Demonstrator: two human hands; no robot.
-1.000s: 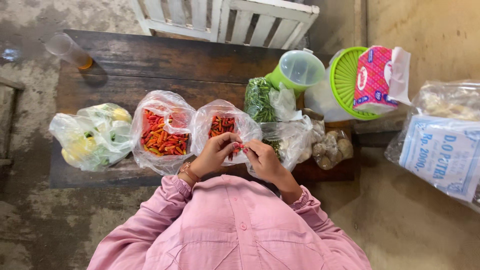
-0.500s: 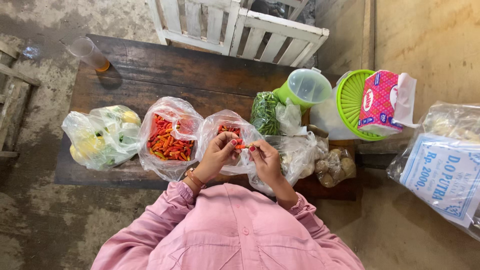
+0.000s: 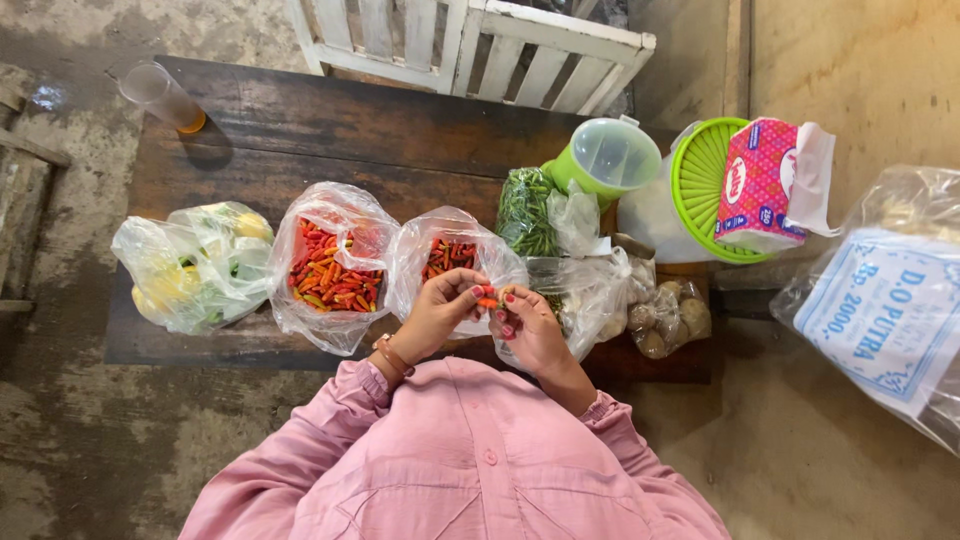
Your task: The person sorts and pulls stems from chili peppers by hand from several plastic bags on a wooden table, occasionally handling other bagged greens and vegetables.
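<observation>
Orange chilli [image 3: 487, 302] now pinched between both hands, nearer the body

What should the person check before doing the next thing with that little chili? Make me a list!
1. Chili held by both hands: ok, left hand and right hand pinch it between their fingertips.
2. Middle bag of red chilies open and right behind the hands: ok.
3. Bigger bag of red and orange chilies open: ok.
4. Stem off the chili: cannot tell, too small.
5. Bags resting fully on the dark wooden table: ok.
6. Glass at the far corner upright: cannot tell, it looks tilted from this view.
</observation>
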